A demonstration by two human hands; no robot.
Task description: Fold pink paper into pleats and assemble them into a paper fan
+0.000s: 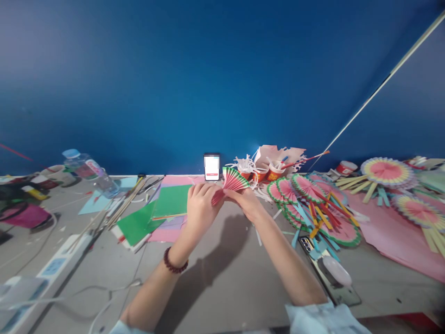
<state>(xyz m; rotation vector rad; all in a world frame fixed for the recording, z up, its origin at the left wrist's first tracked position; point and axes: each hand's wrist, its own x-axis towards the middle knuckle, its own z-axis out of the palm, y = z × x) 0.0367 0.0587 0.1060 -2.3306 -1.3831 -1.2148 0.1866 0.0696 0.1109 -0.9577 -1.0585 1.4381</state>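
Observation:
A pleated paper fan (pixel 236 180), pink-red with a green edge, is partly spread above the middle of the table. My left hand (pixel 203 204) is closed on its left side, covering part of the folds. At its lower edge my right hand (pixel 245 200) pinches the paper between thumb and fingers. My fingertips nearly meet at the fan's narrow end, which they partly hide. Green paper sheets (pixel 172 201) lie on the table just left of my left hand.
Finished paper fans (pixel 314 192) with coloured strips pile up at the right, near a phone (pixel 330 273). A lit phone (pixel 212 168) stands against the blue wall beside cups (pixel 274 172) of paper strips. At left are a bottle (pixel 91 171) and a power strip (pixel 59 271).

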